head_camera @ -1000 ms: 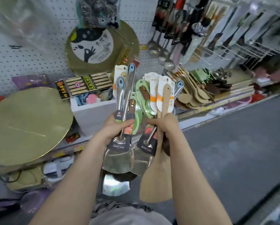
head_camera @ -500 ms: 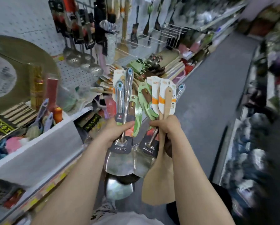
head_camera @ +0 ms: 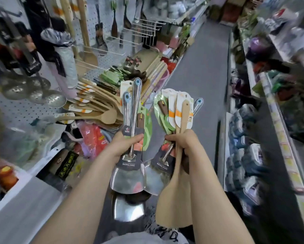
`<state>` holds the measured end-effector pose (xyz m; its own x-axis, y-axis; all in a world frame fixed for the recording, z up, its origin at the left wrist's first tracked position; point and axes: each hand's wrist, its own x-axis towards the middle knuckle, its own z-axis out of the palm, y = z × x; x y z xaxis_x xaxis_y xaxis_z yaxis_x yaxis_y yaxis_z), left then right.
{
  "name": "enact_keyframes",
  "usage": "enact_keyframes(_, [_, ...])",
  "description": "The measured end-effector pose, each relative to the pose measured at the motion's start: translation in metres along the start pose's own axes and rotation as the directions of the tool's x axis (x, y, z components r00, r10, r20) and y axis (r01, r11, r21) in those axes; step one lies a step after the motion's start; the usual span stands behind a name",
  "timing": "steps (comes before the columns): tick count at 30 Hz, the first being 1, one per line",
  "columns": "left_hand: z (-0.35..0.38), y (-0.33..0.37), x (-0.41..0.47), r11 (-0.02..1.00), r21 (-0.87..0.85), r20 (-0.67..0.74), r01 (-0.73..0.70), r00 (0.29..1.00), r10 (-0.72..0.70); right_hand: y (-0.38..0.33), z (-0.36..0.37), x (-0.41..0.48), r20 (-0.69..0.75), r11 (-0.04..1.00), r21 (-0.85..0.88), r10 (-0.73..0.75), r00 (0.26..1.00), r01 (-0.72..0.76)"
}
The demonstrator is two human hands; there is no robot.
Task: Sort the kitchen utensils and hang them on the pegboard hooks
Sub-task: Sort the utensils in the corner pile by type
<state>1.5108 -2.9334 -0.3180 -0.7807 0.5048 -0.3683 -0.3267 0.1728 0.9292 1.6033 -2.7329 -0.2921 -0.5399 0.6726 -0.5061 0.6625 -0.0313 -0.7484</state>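
Note:
My left hand (head_camera: 125,145) grips a bundle of steel spatulas (head_camera: 128,175) by their shiny handles, blades hanging down; their tips have blue hanging loops. A green-carded utensil sits in the same bundle. My right hand (head_camera: 183,143) grips a second bundle: a wooden spatula (head_camera: 176,205) with its wide blade down, another steel spatula (head_camera: 156,175), and several carded utensils with orange and green labels. The two bundles are held side by side, a small gap between them. The white pegboard (head_camera: 20,111) with hooks stands at the left.
Skimmers (head_camera: 33,92) and dark ladles hang on the pegboard hooks. Wooden spoons (head_camera: 94,106) lie piled on the shelf below, next to cutting boards. White wire hooks (head_camera: 144,30) jut out farther along. A grey aisle floor (head_camera: 200,71) runs ahead, with stocked shelves (head_camera: 271,120) on the right.
The view has swung right along the aisle; the round gold trays have left the frame. My hands have drawn the two bundles slightly apart, still gripping them.

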Motion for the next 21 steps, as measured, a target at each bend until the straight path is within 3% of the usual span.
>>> enact_keyframes(11, [0.078,0.044,0.142,0.999,0.011,0.019,0.038,0.999,-0.038,-0.061,-0.064,0.136,0.039,1.0,-0.008,0.016,0.999,-0.016])
enact_keyframes(21, [0.157,0.083,0.245,0.995,-0.07,-0.055,0.073,0.996,-0.077,-0.112,-0.12,0.264,0.117,0.997,-0.075,0.012,0.993,-0.003])
